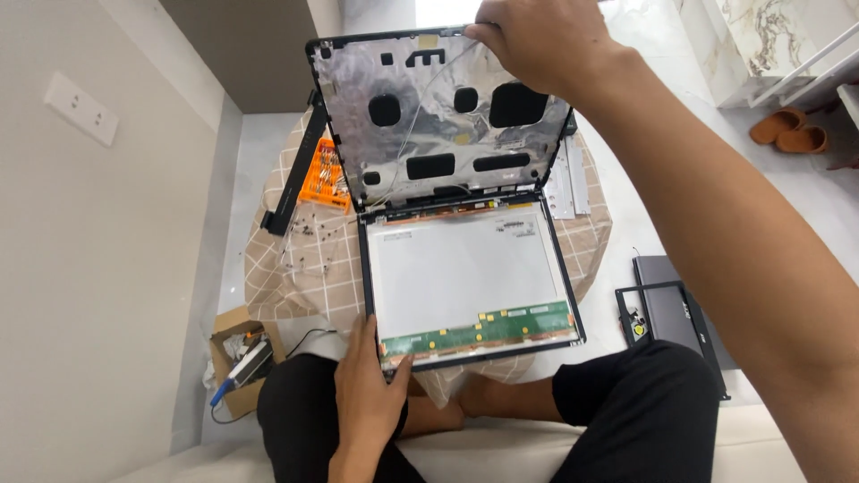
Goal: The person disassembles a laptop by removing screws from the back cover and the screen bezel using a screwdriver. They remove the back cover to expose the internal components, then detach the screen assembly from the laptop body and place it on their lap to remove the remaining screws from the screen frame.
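Laptop lid shell, stripped of its bezel and lined inside with silver foil, stands nearly upright at the top centre of the frame, and the right hand keeps it there: its grip is closed on the shell's upper edge, fingers curled over the rim, seemingly pinching a thin pale wire that runs down the foil. Held back like that, the shell leaves the display panel free to lie face down in the middle of the frame, its grey back and the green circuit strip along its near edge turned up. The left hand steadies the panel at its lower left corner, thumb on top and fingers closed under the frame, so it cannot slide off the small round desk with its checked cloth. An orange screwdriver-bit case and loose screws lie at the left within reach, beside a black bezel strip. Lower left, a cardboard box sits on the floor; at the right lies another laptop
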